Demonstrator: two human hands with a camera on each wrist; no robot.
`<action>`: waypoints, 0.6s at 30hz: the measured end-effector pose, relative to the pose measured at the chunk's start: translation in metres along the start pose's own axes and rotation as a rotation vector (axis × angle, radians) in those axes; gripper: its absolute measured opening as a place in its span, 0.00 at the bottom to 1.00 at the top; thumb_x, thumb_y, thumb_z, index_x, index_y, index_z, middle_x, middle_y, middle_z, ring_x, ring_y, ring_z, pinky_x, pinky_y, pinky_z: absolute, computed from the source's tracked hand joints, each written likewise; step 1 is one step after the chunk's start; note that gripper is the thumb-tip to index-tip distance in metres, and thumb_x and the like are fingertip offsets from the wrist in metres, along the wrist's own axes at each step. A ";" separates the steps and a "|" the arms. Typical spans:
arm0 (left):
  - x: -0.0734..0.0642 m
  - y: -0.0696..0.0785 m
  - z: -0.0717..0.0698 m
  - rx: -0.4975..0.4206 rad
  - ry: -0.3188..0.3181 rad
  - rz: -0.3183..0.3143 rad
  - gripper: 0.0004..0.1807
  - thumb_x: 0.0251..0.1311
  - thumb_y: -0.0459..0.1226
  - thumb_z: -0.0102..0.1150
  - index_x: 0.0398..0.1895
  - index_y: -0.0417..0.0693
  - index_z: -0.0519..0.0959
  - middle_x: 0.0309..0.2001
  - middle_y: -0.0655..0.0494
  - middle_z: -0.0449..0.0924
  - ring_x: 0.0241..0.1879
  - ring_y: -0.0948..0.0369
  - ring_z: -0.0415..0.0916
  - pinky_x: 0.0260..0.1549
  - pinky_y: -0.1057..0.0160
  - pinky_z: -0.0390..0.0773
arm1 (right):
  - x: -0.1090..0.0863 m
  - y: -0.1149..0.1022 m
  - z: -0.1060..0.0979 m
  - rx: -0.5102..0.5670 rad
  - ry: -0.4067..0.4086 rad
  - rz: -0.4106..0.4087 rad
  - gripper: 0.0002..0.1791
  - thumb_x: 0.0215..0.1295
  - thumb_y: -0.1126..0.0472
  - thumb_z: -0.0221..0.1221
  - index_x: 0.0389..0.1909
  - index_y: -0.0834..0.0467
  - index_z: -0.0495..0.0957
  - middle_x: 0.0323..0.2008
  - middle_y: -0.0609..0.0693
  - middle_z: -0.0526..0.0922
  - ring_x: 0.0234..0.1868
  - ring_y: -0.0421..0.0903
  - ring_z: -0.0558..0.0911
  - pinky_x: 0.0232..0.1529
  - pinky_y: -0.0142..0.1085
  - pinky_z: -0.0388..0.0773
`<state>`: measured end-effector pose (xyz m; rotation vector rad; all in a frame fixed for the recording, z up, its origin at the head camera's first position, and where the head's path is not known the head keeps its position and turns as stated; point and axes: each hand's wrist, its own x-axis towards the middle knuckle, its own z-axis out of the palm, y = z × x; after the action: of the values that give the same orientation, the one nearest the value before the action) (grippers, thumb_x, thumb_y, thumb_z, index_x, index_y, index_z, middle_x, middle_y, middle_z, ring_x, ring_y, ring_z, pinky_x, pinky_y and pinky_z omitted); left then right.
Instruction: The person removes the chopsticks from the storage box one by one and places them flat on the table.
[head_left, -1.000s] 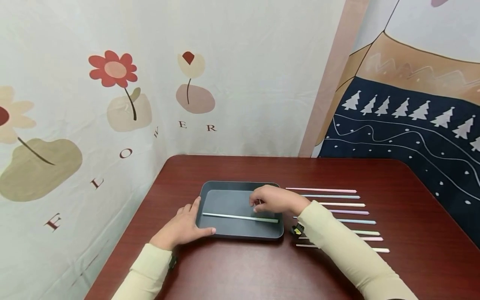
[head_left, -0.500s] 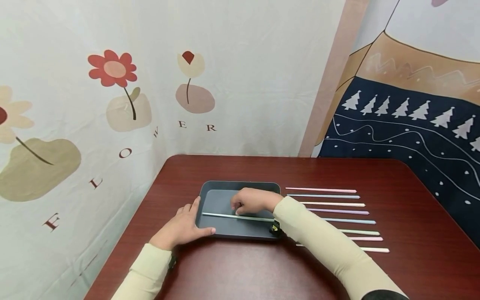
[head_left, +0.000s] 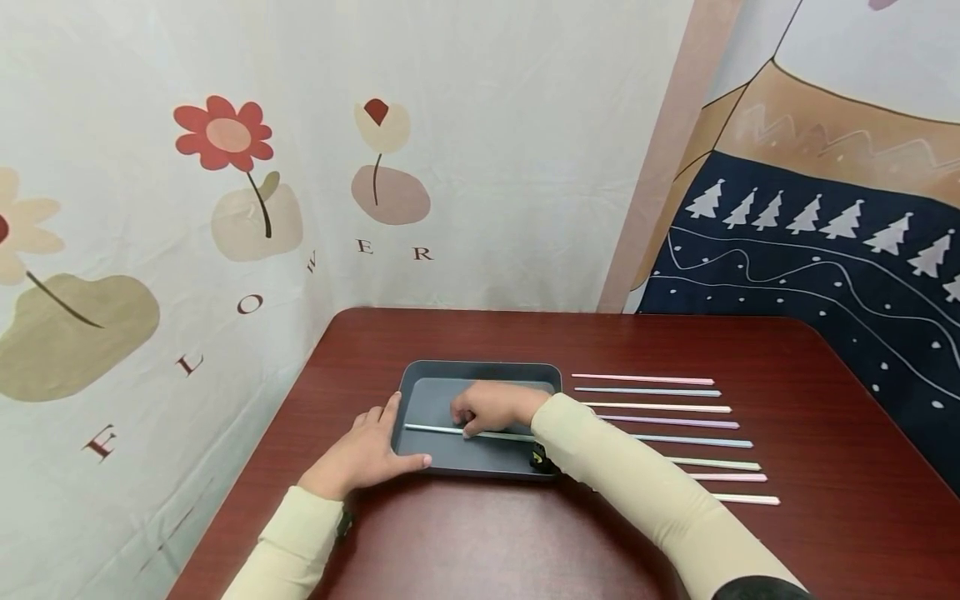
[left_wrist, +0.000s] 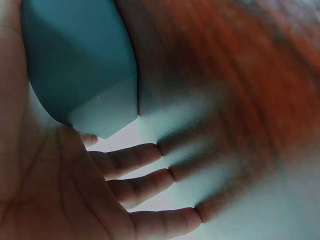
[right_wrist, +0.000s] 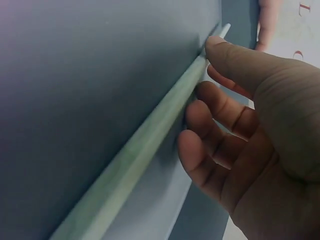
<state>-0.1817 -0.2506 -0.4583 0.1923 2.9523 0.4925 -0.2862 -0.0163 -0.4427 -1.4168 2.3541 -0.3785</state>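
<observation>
A pale green chopstick (head_left: 431,428) lies crosswise in a dark grey rectangular tray (head_left: 427,396). Over the tray, my right hand (head_left: 495,405) pinches this chopstick left of its middle; in the right wrist view the thumb (right_wrist: 227,55) is on one side and the curled fingers on the other. The chopstick's thicker end runs under the right wrist in the head view. My left hand (head_left: 356,454) rests against the tray's left wall with spread, fairly straight fingers, its thumb at the front left corner. In the left wrist view the tray's outer wall (left_wrist: 80,55) is beside the palm.
Several coloured chopsticks (head_left: 667,408) lie in a spaced row right of the tray, thick ends to the right; the right forearm covers parts of the nearer ones. The red-brown table (head_left: 450,542) has a patterned fabric wall (head_left: 510,208) behind it and to its left.
My right hand has moved left across the tray and down onto the pale green chopstick, which it now pinches. The left hand and the tray have stayed in place.
</observation>
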 end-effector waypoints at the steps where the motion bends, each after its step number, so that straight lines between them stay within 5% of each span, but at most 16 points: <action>1: 0.000 0.000 0.000 -0.001 -0.001 -0.001 0.70 0.44 0.73 0.62 0.78 0.36 0.46 0.65 0.33 0.64 0.64 0.38 0.62 0.54 0.41 0.72 | 0.000 0.000 0.001 -0.007 0.001 -0.001 0.06 0.65 0.58 0.67 0.40 0.52 0.81 0.29 0.39 0.76 0.30 0.36 0.73 0.36 0.29 0.71; 18: -0.002 0.001 -0.002 0.003 -0.007 0.002 0.72 0.43 0.75 0.60 0.78 0.36 0.45 0.65 0.32 0.63 0.65 0.38 0.61 0.55 0.41 0.70 | 0.002 0.003 0.002 0.002 0.027 0.008 0.03 0.67 0.65 0.61 0.36 0.52 0.80 0.30 0.40 0.78 0.29 0.37 0.73 0.33 0.29 0.71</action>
<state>-0.1803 -0.2506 -0.4562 0.1962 2.9464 0.4873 -0.2889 -0.0167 -0.4459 -1.4091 2.3793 -0.3997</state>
